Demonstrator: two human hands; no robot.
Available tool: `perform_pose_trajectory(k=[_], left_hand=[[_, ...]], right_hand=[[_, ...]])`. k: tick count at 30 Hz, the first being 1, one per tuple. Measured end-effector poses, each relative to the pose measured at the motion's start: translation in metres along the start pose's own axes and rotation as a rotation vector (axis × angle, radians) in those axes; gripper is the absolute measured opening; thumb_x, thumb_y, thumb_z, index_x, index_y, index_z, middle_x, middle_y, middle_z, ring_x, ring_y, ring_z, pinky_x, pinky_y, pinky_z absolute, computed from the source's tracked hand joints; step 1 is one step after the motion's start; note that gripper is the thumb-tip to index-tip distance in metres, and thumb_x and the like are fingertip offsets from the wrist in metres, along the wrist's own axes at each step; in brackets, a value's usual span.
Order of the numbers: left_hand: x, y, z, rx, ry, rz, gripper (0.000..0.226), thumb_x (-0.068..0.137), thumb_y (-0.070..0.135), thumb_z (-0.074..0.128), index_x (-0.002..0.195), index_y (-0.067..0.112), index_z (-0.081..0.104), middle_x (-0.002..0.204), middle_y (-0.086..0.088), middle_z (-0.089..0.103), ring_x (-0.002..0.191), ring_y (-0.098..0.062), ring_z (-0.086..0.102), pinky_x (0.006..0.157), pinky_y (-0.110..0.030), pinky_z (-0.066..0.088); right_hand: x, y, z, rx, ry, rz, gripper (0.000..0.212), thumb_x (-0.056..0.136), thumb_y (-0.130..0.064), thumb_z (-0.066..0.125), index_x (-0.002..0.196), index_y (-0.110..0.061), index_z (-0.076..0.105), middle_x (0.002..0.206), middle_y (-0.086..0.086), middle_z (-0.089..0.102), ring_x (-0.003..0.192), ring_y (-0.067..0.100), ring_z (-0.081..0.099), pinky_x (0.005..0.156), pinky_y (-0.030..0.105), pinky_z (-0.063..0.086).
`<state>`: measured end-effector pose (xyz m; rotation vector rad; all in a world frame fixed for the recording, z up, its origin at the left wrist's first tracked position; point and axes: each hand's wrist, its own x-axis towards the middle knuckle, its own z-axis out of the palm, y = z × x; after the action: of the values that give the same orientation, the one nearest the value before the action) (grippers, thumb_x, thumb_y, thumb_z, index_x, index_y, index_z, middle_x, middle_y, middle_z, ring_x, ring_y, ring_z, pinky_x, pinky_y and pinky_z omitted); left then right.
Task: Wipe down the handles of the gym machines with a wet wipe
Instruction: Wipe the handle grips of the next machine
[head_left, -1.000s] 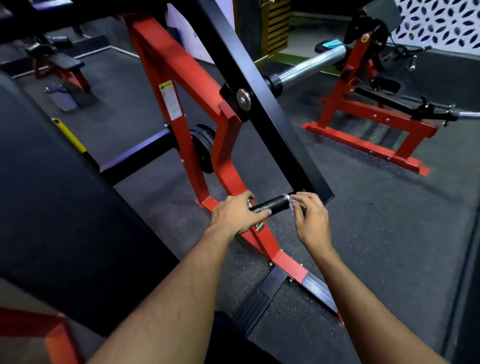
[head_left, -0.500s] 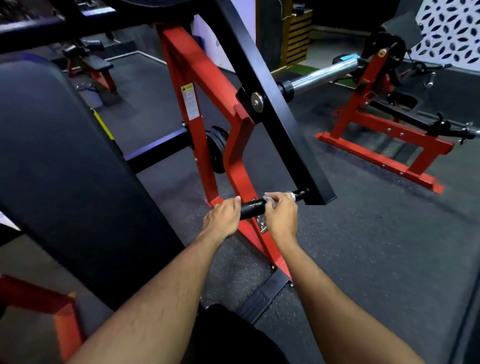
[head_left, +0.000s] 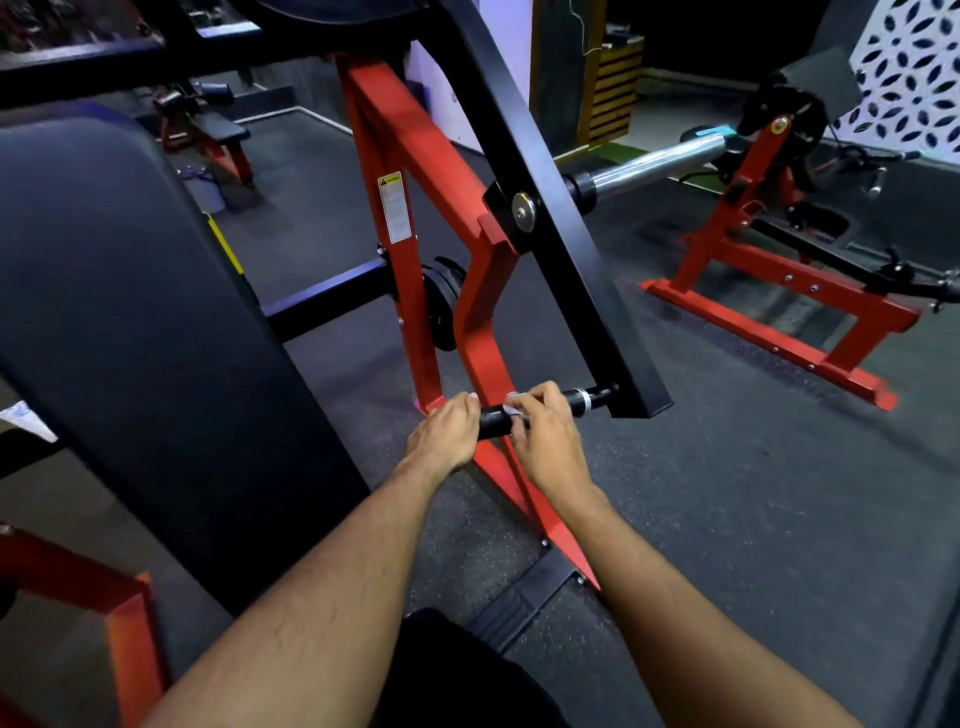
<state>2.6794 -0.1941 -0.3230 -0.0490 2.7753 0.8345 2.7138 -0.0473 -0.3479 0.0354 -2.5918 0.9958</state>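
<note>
Two hands are on one black handle (head_left: 493, 415), a short round bar that sticks out sideways from the lower end of a slanted black lever arm (head_left: 566, 249). One wet wipe (head_left: 514, 408) shows as a small white scrap on the handle under the right hand, just right of the bare stretch of bar between the two hands.

The left hand (head_left: 444, 434) grips the free end of the handle, its fingers (head_left: 470, 402) curled over the top of the bar. The right hand (head_left: 545, 436) sits just beside it, nearer the lever arm, with its fingers (head_left: 545, 396) bent over the bar and pressing the wipe against it. A short piece of handle with a pale ring shows between the right hand and the lever arm.

Two red machine frames are in clear view: the near frame (head_left: 395, 156) that carries the lever arm and one white warning label (head_left: 394, 208), and a second frame (head_left: 779, 291) well apart on the right. One shiny steel sleeve (head_left: 660, 161) juts from the lever arm toward the second frame. One large black pad (head_left: 130, 322) fills the left side. A third red piece (head_left: 124, 613) shows at the lower left. Far back on the left stands one small bench (head_left: 218, 130). The floor (head_left: 727, 493) is dark speckled rubber.
</note>
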Motion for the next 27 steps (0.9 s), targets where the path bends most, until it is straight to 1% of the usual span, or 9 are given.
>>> perform_pose_trajectory(k=[5, 9, 12, 14, 16, 18, 21, 24, 27], left_hand=[[0.000, 0.001, -0.002, 0.025, 0.002, 0.024, 0.044, 0.109, 0.040, 0.020, 0.116, 0.017, 0.057, 0.129, -0.020, 0.063, 0.121, -0.042, 0.057, 0.100, -0.048, 0.044], [0.002, -0.001, 0.000, 0.009, 0.013, 0.046, 0.048, 0.111, 0.042, 0.019, 0.121, 0.017, 0.059, 0.131, -0.019, 0.064, 0.124, -0.041, 0.058, 0.100, -0.046, 0.044], [0.000, -0.003, 0.000, -0.039, 0.013, 0.079, 0.048, 0.112, 0.042, 0.018, 0.121, 0.018, 0.059, 0.133, -0.015, 0.064, 0.126, -0.038, 0.057, 0.100, -0.044, 0.042], [-0.001, -0.004, 0.000, -0.067, 0.013, 0.090, 0.048, 0.112, 0.043, 0.018, 0.120, 0.018, 0.058, 0.133, -0.013, 0.064, 0.126, -0.037, 0.056, 0.098, -0.043, 0.041], [-0.001, -0.005, 0.000, -0.069, 0.019, 0.089, 0.045, 0.112, 0.044, 0.019, 0.116, 0.019, 0.057, 0.130, -0.014, 0.065, 0.124, -0.038, 0.057, 0.097, -0.044, 0.041], [0.000, -0.005, 0.000, -0.051, 0.023, 0.082, 0.045, 0.111, 0.044, 0.019, 0.118, 0.019, 0.055, 0.128, -0.017, 0.064, 0.122, -0.040, 0.057, 0.097, -0.045, 0.043], [0.001, -0.005, -0.001, -0.034, 0.007, 0.082, 0.045, 0.112, 0.042, 0.017, 0.120, 0.017, 0.054, 0.126, -0.016, 0.064, 0.120, -0.039, 0.058, 0.095, -0.045, 0.042], [0.001, -0.005, -0.001, -0.026, -0.003, 0.077, 0.045, 0.111, 0.042, 0.017, 0.119, 0.018, 0.055, 0.123, -0.015, 0.065, 0.117, -0.037, 0.059, 0.093, -0.044, 0.042], [0.002, -0.005, 0.000, -0.023, 0.001, 0.072, 0.046, 0.111, 0.044, 0.017, 0.121, 0.021, 0.056, 0.123, -0.014, 0.066, 0.118, -0.037, 0.060, 0.095, -0.046, 0.044]], right_hand=[[0.011, 0.030, -0.004, -0.087, 0.060, 0.028, 0.026, 0.088, 0.004, 0.060, 0.107, -0.007, 0.075, 0.112, 0.008, 0.062, 0.101, 0.033, 0.057, 0.098, 0.037, 0.043], [-0.001, -0.010, 0.013, -0.021, 0.073, -0.006, 0.033, 0.091, 0.005, 0.053, 0.119, 0.000, 0.069, 0.117, 0.013, 0.070, 0.107, 0.034, 0.058, 0.103, 0.038, 0.044], [-0.016, -0.041, 0.024, 0.115, 0.040, -0.023, 0.040, 0.091, 0.005, 0.053, 0.126, -0.006, 0.067, 0.123, 0.004, 0.070, 0.113, 0.019, 0.055, 0.107, 0.015, 0.034], [-0.020, -0.037, 0.020, 0.129, 0.039, -0.062, 0.040, 0.090, 0.007, 0.057, 0.127, -0.006, 0.067, 0.122, 0.005, 0.070, 0.112, 0.018, 0.056, 0.107, 0.009, 0.031], [-0.017, -0.019, 0.009, 0.054, 0.015, -0.181, 0.035, 0.091, 0.003, 0.061, 0.123, -0.007, 0.069, 0.115, 0.004, 0.072, 0.104, 0.021, 0.058, 0.102, 0.020, 0.041], [-0.007, 0.005, -0.007, -0.069, 0.023, -0.253, 0.026, 0.093, -0.010, 0.059, 0.115, -0.012, 0.071, 0.101, -0.001, 0.072, 0.091, 0.023, 0.055, 0.090, 0.032, 0.046], [0.007, 0.033, -0.023, -0.183, 0.043, -0.158, 0.021, 0.089, -0.007, 0.057, 0.105, -0.010, 0.071, 0.090, 0.004, 0.065, 0.084, 0.028, 0.051, 0.078, 0.047, 0.051], [0.002, 0.020, -0.021, -0.132, 0.001, -0.034, 0.024, 0.089, -0.003, 0.062, 0.113, -0.005, 0.067, 0.108, 0.008, 0.051, 0.092, 0.030, 0.056, 0.081, 0.044, 0.055], [-0.003, -0.003, -0.010, -0.051, -0.051, 0.029, 0.035, 0.088, -0.006, 0.063, 0.124, -0.005, 0.062, 0.117, 0.008, 0.042, 0.096, 0.028, 0.058, 0.089, 0.038, 0.051]])
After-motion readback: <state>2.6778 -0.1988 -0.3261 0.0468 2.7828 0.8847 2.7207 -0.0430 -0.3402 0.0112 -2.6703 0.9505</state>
